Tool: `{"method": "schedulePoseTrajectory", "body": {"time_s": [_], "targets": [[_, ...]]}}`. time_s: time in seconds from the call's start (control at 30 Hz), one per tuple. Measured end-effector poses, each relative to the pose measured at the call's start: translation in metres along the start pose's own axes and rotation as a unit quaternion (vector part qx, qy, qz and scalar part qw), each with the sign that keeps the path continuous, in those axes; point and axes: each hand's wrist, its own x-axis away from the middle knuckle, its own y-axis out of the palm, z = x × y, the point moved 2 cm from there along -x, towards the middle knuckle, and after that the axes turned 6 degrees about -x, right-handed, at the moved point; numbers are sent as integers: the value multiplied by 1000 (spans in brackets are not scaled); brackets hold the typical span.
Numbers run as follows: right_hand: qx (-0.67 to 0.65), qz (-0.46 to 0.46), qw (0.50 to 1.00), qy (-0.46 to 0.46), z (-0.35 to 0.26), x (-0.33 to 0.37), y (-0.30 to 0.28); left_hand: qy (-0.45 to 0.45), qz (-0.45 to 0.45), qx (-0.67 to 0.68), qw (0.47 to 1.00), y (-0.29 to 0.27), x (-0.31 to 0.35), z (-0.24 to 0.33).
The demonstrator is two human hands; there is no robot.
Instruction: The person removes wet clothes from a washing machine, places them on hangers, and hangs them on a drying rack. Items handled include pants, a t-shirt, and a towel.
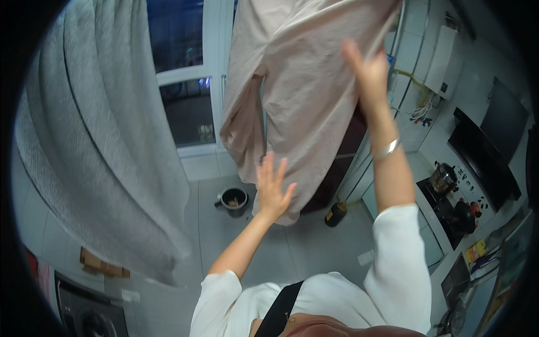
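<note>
A pair of pale pinkish-beige trousers [314, 90] hangs in front of me, its upper end running out of the picture. My left hand [272, 191] is open with fingers spread, in front of the lower part of a trouser leg; whether it touches the cloth is unclear. Higher up, at the right edge of the trousers, is my right hand [370, 70], a silver bangle on its wrist. Its thumb stands apart over the cloth and the hand looks open, though the other fingers are blurred and partly hidden.
A large grey fleecy cloth [106, 140] hangs at the left. On the tiled floor stand a dark bucket [234, 201] and a black bottle [336, 214]. A stove [443, 210] with a pot [443, 177] is at the right, a washing machine [90, 309] at the lower left.
</note>
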Motion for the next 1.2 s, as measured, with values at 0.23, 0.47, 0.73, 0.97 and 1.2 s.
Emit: {"method": "schedulePoseTrajectory", "body": {"time_s": [0.23,0.47,0.73,0.97,1.2], "targets": [[10,-1,841,541,86,409,-62,60,-364,-89,925,72,187,-9],[80,-23,723,686,21,639,-94,-223,-734,20,641,-6,450,-64],[178,-268,412,853,-17,742,-140,-553,-388,-61,734,-226,569,-68],[94,-560,301,767,-42,719,39,-713,-150,-109,676,-399,663,-25],[-54,-736,277,615,-101,785,298,-786,51,-168,593,-505,750,-7]]}}
